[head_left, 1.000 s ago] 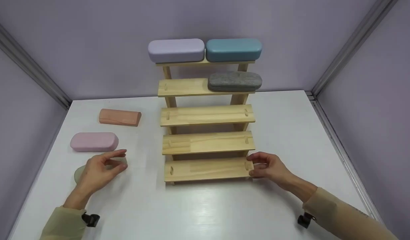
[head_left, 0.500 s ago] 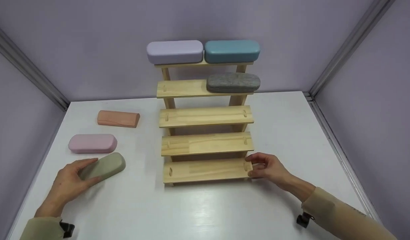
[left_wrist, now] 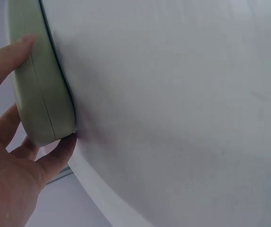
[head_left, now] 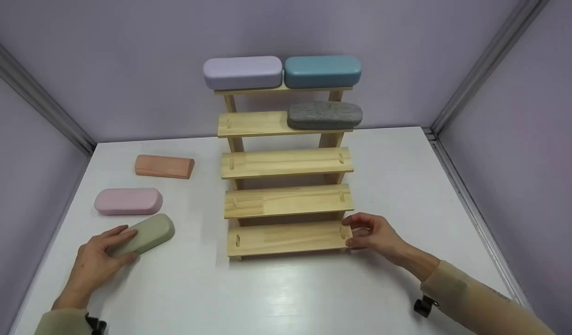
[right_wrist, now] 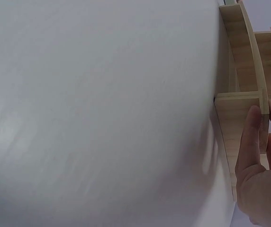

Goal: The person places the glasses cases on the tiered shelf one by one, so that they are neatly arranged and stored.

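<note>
Green case (head_left: pixel 148 232) part-hidden (by fingers (head_left: pixel 120 237)), left sleeve (head_left: pixel 62 323) cropped

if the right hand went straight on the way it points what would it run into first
The right hand would meet the wooden rack's lowest step first; its fingers and thumb are at that step's right end.

The green case (head_left: pixel 151 232), pink case (head_left: pixel 128 201), lavender case (head_left: pixel 243 73) and teal case (head_left: pixel 323 71) are plain. The grey case (head_left: pixel 325 115) is mottled (darker streaks); the orange case (head_left: pixel 164 166) leans pinkish; the rack (head_left: pixel 287 163) shows yellowish grain.
</note>
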{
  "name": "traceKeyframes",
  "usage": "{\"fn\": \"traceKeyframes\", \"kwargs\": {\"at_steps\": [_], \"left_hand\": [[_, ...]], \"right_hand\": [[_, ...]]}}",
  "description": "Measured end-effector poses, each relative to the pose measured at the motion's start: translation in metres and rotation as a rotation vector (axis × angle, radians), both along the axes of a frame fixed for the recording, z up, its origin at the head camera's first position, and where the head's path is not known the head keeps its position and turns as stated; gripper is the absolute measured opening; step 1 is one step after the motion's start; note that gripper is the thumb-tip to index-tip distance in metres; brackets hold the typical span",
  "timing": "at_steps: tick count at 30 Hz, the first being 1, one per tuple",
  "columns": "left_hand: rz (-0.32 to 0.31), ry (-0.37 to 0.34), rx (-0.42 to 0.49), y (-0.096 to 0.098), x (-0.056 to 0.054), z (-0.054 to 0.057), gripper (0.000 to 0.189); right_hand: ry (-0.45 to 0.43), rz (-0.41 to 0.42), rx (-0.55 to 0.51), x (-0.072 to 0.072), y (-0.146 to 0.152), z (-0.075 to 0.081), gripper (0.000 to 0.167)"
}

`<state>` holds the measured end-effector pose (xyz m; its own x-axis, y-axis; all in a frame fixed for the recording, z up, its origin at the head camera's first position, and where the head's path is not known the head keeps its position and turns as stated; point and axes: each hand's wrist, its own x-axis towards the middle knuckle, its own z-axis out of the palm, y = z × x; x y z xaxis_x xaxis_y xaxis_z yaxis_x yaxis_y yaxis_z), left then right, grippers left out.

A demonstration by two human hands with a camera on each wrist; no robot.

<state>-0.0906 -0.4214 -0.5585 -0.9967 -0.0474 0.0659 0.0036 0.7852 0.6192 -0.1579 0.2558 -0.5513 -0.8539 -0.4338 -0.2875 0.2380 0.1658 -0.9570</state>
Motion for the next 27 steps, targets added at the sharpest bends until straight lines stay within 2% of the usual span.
{"fn": "traceKeyframes", "kwargs": {"at_steps": [2,12,20,27], "left_hand": [[-0.002,-0.010,0.004,-0.0002,-0.0001,0.0000,0.061],[0.015,0.028,-0.001,0.0024,0.0005,-0.0018,0.063],[0.023,0.021,-0.010,0.0038,0.0008,-0.0034,0.062],[0.006,0.061,-0.036,0.0077,-0.0001,0.0020,0.061]], "right_hand": [[-0.002,0.000,-0.001,0.0005,0.0003,0.0000,0.057],[0.005,-0.012,-0.005,0.0003,-0.0001,-0.0035,0.059],[0.015,-0.017,0.002,0.0006,0.0001,-0.0038,0.058],[0.025,-0.002,0.001,0.0007,0.0004,-0.0052,0.057]]}}
